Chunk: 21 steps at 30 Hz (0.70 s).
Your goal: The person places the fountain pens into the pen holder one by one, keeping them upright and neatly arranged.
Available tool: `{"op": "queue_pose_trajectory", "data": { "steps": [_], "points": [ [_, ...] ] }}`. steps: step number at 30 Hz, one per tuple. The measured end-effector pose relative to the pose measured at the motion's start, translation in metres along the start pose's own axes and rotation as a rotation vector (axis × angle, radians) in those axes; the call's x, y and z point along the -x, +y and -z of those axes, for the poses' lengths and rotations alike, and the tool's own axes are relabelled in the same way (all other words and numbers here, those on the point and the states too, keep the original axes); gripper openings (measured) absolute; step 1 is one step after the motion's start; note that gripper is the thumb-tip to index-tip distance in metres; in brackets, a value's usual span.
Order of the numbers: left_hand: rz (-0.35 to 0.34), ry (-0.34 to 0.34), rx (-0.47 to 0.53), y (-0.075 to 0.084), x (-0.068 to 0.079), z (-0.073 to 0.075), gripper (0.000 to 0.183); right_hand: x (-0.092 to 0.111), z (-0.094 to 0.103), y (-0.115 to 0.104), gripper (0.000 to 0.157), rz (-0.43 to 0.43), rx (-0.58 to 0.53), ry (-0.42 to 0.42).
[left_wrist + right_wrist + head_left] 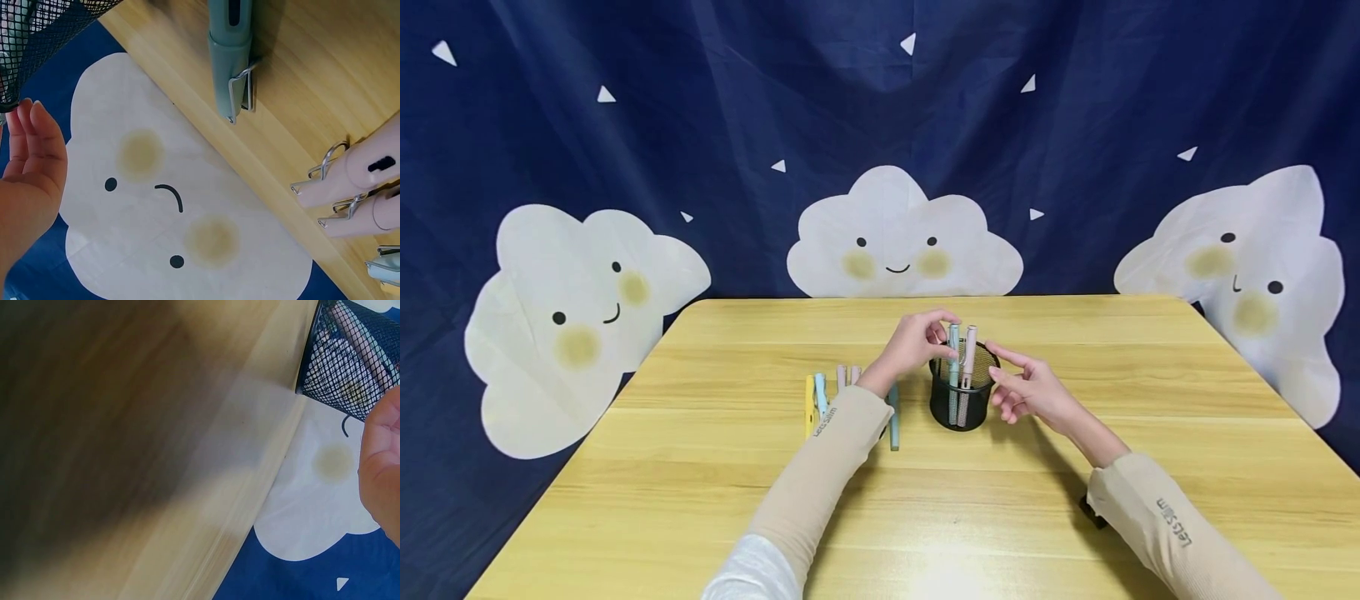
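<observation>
A black mesh pen holder (938, 404) stands upright on the table, with a teal pen (954, 337) and a pale pink pen (970, 350) upright inside. At its left side, my left hand (912, 343) pinches the upper part of the teal pen between thumb and fingers. My right hand (1036, 390) holds the holder's right side near the rim, index finger toward the back and thumb in front. In the right wrist view, that hand (381, 459) meets the mesh wall (340, 369). The left wrist view cuts off the left thumb and the pinched pen end.
Left of the holder lie a dark green pen (230, 75), two pale pink pens (337, 181), a light blue pen (821, 390) and a yellow pen (809, 404), partly behind the left forearm. A blue curtain (880, 100) with clouds hangs behind the wooden table (700, 467).
</observation>
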<state>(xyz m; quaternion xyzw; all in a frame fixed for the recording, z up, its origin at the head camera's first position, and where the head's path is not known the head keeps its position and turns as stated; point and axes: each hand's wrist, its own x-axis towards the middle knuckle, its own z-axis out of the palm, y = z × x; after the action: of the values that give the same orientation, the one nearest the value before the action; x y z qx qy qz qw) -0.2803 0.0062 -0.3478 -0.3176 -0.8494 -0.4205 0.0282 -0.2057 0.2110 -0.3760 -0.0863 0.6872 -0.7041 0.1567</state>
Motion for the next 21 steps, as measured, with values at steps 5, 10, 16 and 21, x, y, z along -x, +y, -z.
{"op": "queue_pose_trajectory", "data": {
  "steps": [5,10,16,21],
  "points": [
    [0.016,-0.013,0.002,0.0006,0.0,0.0004,0.046,-0.0008,0.0007,0.0012,0.061,0.002,0.001,0.001],
    [0.046,-0.018,0.032,0.001,0.0015,0.0027,0.052,-0.0008,0.001,0.002,0.06,0.003,0.001,-0.003],
    [0.08,-0.008,0.044,-0.0026,0.004,0.0067,0.05,-0.0005,0.0009,0.0019,0.06,0.005,-0.003,-0.007],
    [0.101,0.001,0.052,-0.0066,0.0078,0.0097,0.044,-0.0007,0.0009,0.002,0.06,0.006,-0.01,-0.006]
  ]
}}
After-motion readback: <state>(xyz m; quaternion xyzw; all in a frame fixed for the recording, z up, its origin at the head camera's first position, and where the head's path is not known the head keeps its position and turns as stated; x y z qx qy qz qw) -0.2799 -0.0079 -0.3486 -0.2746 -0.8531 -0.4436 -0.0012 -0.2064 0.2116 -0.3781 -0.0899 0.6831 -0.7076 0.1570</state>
